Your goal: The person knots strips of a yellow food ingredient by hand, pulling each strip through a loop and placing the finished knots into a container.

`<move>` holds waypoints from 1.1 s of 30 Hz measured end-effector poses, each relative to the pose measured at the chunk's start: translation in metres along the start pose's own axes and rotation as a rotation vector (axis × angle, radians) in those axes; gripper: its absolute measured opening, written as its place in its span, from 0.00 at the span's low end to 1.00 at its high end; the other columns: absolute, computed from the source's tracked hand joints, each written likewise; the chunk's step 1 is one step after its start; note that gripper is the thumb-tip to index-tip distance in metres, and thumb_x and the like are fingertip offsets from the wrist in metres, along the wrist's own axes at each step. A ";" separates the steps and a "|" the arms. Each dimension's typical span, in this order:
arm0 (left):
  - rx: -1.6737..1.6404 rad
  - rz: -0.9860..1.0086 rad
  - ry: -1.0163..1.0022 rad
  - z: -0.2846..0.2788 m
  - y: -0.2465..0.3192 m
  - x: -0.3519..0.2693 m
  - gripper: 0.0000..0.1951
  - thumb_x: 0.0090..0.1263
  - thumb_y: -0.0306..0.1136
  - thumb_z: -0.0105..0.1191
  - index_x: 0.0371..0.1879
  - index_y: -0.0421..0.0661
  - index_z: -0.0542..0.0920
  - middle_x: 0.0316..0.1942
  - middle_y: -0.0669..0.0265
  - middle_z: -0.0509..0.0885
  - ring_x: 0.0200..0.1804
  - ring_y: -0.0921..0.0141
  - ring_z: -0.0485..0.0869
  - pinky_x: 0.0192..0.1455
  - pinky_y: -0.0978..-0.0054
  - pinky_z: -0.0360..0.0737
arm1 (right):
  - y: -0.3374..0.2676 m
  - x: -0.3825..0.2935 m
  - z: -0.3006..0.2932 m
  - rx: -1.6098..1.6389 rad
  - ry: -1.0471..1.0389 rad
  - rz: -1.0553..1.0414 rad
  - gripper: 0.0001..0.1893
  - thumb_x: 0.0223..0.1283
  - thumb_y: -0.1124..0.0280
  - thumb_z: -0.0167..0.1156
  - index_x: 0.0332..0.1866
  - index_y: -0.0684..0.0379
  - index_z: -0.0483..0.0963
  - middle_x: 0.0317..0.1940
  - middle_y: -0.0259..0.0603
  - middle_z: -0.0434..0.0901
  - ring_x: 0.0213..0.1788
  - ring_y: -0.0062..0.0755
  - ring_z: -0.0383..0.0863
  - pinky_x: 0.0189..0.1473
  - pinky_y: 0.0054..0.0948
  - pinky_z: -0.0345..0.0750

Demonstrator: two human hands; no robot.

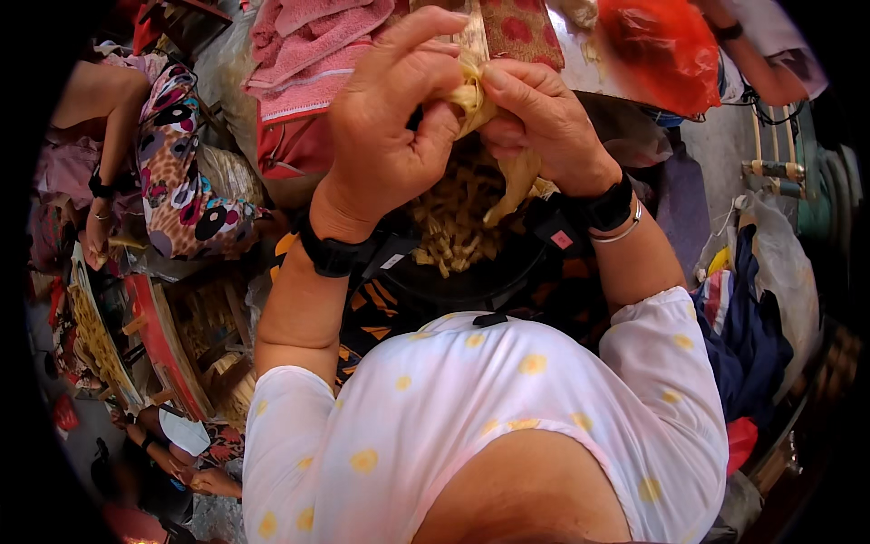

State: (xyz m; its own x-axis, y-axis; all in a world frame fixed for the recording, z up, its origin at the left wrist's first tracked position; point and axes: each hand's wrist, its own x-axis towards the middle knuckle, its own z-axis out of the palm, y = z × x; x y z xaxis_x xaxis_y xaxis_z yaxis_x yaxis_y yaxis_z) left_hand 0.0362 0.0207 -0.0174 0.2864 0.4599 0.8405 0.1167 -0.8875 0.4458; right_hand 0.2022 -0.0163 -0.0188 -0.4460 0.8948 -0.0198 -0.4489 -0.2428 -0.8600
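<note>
Both my hands are raised at the top centre over a dark bowl. A pale yellow leafy strip (520,178), perhaps a preserved vegetable, is pinched between the thumb and fingers of my right hand (544,122) and hangs below it. My left hand (401,115) is at the strip's twisted upper part (467,95), its thumb and fingers curled around the near end. Under the hands, the dark round bowl (469,282) holds many short yellowish pieces (455,238). The bowl's far side is hidden by my hands.
Pink towels (306,61) lie beyond my left hand, and a red plastic bag (659,54) lies at the upper right. Other people sit at the left and upper right; one person's hand (98,238) is near a tray of yellowish pieces (98,340). Dark blue cloth (744,340) is at the right.
</note>
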 end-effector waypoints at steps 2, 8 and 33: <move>-0.027 -0.057 -0.023 0.002 0.002 -0.003 0.06 0.52 0.18 0.51 0.28 0.41 0.75 0.34 0.59 0.81 0.32 0.64 0.82 0.34 0.75 0.77 | 0.001 0.000 -0.001 0.093 0.028 0.093 0.12 0.68 0.61 0.50 0.36 0.58 0.73 0.16 0.21 0.58 0.17 0.09 0.54 0.19 0.14 0.54; 0.045 -0.360 -0.056 0.008 0.005 -0.014 0.05 0.53 0.19 0.53 0.28 0.41 0.75 0.25 0.61 0.80 0.25 0.66 0.80 0.28 0.75 0.75 | -0.001 0.005 -0.007 -0.049 0.110 0.173 0.09 0.61 0.64 0.57 0.33 0.58 0.72 0.16 0.23 0.65 0.16 0.11 0.61 0.18 0.16 0.59; 0.169 -0.386 -0.241 -0.005 0.031 0.004 0.06 0.50 0.25 0.58 0.28 0.41 0.79 0.20 0.58 0.78 0.22 0.60 0.79 0.24 0.71 0.73 | 0.016 0.001 -0.017 0.248 -0.003 -0.068 0.09 0.62 0.73 0.54 0.46 0.62 0.74 0.25 0.31 0.73 0.20 0.13 0.64 0.22 0.15 0.62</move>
State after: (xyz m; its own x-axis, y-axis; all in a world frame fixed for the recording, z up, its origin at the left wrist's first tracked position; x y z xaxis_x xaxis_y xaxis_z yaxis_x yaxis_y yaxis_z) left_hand 0.0361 -0.0046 0.0008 0.4012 0.7543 0.5197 0.4049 -0.6550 0.6380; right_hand 0.2080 -0.0131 -0.0414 -0.4101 0.9113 0.0359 -0.6540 -0.2664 -0.7080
